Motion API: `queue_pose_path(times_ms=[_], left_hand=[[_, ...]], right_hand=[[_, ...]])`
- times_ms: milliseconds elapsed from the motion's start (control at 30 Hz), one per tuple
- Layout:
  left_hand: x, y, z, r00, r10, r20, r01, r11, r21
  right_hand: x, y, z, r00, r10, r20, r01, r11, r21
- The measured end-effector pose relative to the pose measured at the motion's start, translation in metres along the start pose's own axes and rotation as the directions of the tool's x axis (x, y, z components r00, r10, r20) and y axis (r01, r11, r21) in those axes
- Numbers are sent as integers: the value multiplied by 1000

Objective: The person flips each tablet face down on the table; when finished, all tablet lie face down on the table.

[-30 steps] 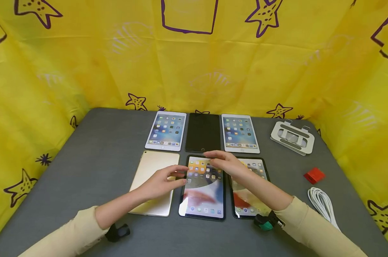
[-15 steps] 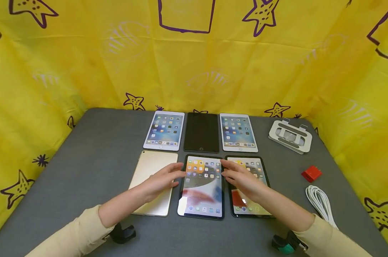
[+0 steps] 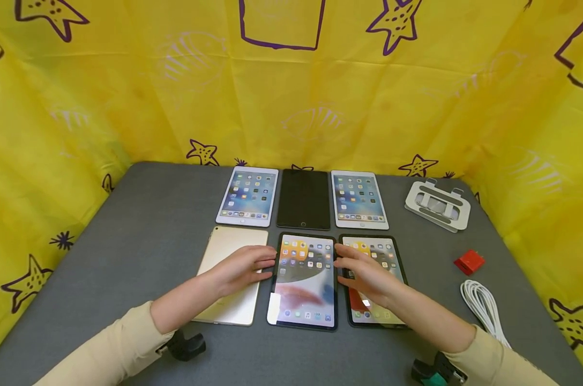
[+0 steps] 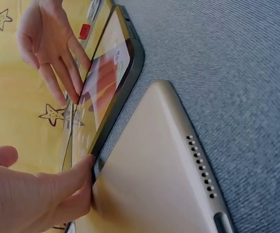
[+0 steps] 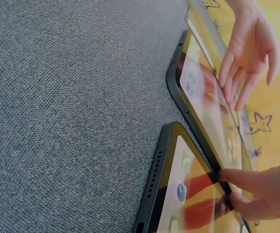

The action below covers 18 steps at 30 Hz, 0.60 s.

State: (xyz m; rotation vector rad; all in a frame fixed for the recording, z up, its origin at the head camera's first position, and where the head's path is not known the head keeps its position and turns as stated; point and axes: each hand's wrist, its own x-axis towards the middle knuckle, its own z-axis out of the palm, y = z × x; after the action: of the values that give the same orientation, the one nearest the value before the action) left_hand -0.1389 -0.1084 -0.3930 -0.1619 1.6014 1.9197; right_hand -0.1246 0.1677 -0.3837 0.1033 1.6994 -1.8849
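Grey table [image 3: 127, 241]. Middle tablet [image 3: 302, 281], long axis fore-and-aft, lies between left hand [image 3: 245, 269] and right hand [image 3: 367, 274], both near, fingers extended.

Items on counter [image 3: 127, 257], referenced to front-middle tablet [image 3: 303, 281]
From this landmark: left, front-left tablet [image 3: 238, 301]; right, front-right tablet [image 3: 368, 316]; directly behind, rear-middle tablet [image 3: 303, 198]; behind and left, rear-left tablet [image 3: 247, 196]; behind and right, rear-right tablet [image 3: 359, 199]; behind and well to the right, stand [image 3: 438, 206]; well right, level with its rear half, charger block [image 3: 469, 262]; well right, level with its front half, cable [image 3: 481, 305].
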Motion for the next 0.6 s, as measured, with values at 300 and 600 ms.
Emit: queue_pose_path(times_ms=[300,600], left_hand=[[3,3,-5,999,-33,-20,33,999,-10],[0,-1,-1,997,31,-73,-26,998,59]], right_hand=[[1,-3,3,1000,18,-3,-18,999,-50],[3,-6,10,1000,26,-10,-27,998,-60]])
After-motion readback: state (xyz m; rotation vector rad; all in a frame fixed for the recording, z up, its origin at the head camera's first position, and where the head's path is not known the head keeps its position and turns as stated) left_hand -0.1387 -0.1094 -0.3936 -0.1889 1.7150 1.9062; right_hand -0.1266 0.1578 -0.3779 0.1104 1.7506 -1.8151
